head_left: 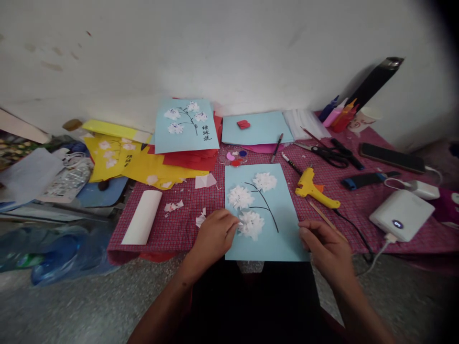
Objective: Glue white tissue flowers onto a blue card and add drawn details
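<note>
A light blue sheet of paper (287, 243) lies on the table in front of me, with a black drawn branch and three ruffled white paper flowers on it. My left hand (217, 234) is closed, its thumb and forefinger pressed together at the left side of the lowest flower (251, 224). Whether anything small is between those fingertips is hidden. At the sheet's right edge, my right hand (328, 248) has its thumb and finger closed on the border. The other two flowers, the upper one (264, 181) and the middle one (240, 197), sit above.
A yellow glue gun (315, 188) with a black cord lies right of the sheet. Scissors (324, 154), a marker, paint bottles (337, 114) and a white power bank (401, 215) are farther right. Behind stands a finished blue flower picture (182, 138); a white paper roll (142, 217) lies left.
</note>
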The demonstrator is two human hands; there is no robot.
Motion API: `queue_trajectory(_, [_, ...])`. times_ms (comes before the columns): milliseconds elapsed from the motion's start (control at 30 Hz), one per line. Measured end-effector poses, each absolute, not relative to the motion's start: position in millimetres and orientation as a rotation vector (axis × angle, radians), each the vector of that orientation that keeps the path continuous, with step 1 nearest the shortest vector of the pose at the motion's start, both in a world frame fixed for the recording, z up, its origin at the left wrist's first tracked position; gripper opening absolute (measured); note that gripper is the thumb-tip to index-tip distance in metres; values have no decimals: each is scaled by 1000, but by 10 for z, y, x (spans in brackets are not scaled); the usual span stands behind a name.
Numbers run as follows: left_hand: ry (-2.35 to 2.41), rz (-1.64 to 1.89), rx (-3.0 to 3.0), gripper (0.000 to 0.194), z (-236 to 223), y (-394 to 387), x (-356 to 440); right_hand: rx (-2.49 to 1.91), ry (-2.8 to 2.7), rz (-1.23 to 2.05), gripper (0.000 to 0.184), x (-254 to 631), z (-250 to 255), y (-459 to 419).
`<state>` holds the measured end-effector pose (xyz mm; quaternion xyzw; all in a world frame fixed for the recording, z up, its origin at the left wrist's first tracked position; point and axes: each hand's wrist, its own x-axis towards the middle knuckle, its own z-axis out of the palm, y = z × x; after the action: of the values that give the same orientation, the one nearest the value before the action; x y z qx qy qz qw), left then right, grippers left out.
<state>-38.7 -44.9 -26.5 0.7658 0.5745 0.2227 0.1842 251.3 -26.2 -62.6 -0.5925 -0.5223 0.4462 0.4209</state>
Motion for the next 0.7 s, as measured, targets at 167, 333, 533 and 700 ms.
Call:
queue_trajectory(167, [1626, 576, 2171, 22, -271, -406, -382, -1493, -1370, 1086, 24, 2483, -657, -296])
queue_trajectory(333, [1597, 527, 2201, 22, -292, -374, -377, -1504, -1403, 1083, 26, 2501, -665, -307])
queue_trajectory(533, [1615, 473, 2208, 20, -279, -364, -354, -1509, -1394, 1079, 25, 2484, -648, -298])
queue_trajectory(700, [1620, 458, 2209, 20, -276, -361, -342, -1506, -1384, 1095, 24, 2482, -648, -303])
